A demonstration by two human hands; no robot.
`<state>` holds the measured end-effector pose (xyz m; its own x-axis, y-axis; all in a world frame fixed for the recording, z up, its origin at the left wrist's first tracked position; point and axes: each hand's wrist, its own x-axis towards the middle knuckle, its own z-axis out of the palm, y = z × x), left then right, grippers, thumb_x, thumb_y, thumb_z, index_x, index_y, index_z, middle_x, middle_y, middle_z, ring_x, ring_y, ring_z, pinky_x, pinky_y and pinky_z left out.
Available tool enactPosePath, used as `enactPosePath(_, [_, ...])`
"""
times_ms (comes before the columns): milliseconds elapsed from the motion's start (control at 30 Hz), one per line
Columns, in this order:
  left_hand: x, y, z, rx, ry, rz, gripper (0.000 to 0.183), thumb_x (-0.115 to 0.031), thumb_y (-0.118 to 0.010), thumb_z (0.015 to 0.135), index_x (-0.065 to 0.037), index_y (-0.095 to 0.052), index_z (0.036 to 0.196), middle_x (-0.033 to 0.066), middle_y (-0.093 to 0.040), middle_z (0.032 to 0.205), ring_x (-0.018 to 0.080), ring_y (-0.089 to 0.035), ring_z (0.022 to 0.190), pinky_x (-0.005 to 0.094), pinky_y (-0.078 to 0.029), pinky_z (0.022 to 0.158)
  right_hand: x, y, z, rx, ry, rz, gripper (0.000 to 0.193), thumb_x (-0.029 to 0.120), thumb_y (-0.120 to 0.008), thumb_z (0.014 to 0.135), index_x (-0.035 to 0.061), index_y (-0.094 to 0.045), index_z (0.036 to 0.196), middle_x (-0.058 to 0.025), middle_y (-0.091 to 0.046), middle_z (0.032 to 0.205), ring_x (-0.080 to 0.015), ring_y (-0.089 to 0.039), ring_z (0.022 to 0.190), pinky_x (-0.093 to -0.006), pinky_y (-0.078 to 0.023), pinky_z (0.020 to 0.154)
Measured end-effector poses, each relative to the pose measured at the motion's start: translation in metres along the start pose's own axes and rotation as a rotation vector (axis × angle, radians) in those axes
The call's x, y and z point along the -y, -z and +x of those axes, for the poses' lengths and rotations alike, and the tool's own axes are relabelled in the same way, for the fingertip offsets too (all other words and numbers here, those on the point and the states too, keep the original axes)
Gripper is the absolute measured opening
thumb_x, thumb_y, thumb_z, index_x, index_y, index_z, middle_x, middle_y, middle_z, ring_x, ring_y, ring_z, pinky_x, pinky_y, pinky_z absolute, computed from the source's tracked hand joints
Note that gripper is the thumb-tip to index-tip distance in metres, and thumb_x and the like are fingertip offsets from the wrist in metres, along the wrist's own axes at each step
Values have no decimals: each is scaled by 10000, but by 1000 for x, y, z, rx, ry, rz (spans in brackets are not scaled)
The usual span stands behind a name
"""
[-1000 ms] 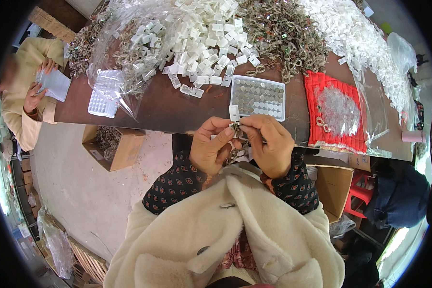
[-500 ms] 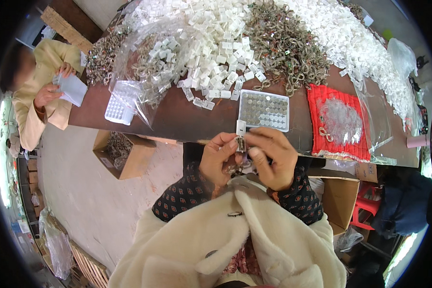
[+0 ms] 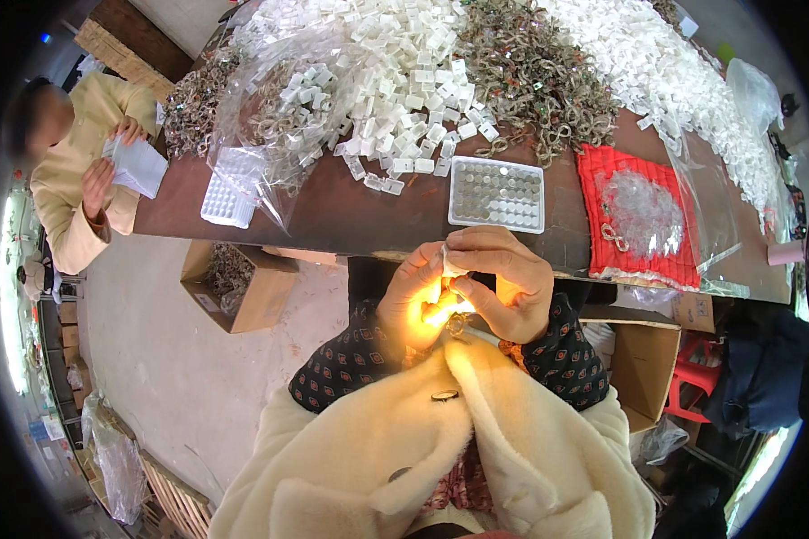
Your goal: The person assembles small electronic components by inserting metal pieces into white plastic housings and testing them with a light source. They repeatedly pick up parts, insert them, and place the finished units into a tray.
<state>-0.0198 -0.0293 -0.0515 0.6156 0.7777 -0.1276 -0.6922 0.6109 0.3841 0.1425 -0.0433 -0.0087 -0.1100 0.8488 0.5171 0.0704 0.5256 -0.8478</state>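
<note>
In front of my chest, both hands meet on a small white plastic battery case (image 3: 453,264) with a light string. My left hand (image 3: 406,301) is closed on its left side. My right hand (image 3: 510,280) pinches it from the right, thumb and fingers bent over it. Bright yellow light (image 3: 443,310) glows between my palms, and part of the string (image 3: 457,325) hangs below. The fingers hide most of the case. Just beyond, on the table, lies a clear tray (image 3: 498,228) with rows of round silver button cells, some places showing bare white wells.
Heaps of white cases (image 3: 395,99) and coiled light strings (image 3: 544,85) cover the brown table (image 3: 351,216). A red cloth pad (image 3: 593,229) with clear plastic bits lies right. A co-worker (image 3: 81,180) at left holds white sheets. Cardboard boxes (image 3: 270,292) stand below.
Yellow light now shines between my hands, where none showed before. The case, upright earlier with its top sticking out, is now mostly covered by my fingers. My right fingers have closed in on it.
</note>
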Motion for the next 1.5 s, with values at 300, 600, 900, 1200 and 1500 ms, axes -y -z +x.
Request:
enactPosePath(300, [10,-7,-6,8,-105,239,362,-342,-470,1020,-85,-502,1273,28,-578,1139,120,-566,1050,295,-482,894,-5,-11,-2,-126,167,-183,304,-133,-575,733,-23,-670,999,-174,-677,1055,-318,-648,982,-394,-522,874])
enactPosePath(600, [20,8,11,-156,219,139,185,-293,-573,982,-132,-587,1073,26,-631,1086,125,-604,982,297,-531,784,-2,33,-50,11,50,-462,438,62,-730,760,48,-665,1193,-189,-621,1236,-352,-620,1075,-421,-500,896])
enactPosePath(900, [34,11,20,-49,178,257,255,-271,-586,970,-120,-527,1167,28,-611,1009,97,-485,734,238,-468,577,-34,142,-63,-605,-194,-1229,168,120,-727,772,54,-683,920,-119,-612,992,-317,-546,934,-428,-429,816])
enactPosePath(1200, [34,4,20,-165,170,158,164,-201,-597,967,-82,-590,1080,112,-671,986,77,-509,616,202,-448,513,-45,140,-40,-655,-115,-1013,194,123,-727,809,18,-693,970,-133,-660,993,-281,-603,890,-391,-464,818])
enactPosePath(1500, [35,7,23,-173,164,169,185,-181,-624,947,-55,-597,1080,100,-674,974,97,-506,685,195,-410,514,-29,157,-86,-576,-330,-793,186,3,-682,834,53,-700,1012,-110,-637,842,-232,-610,696,-328,-480,618])
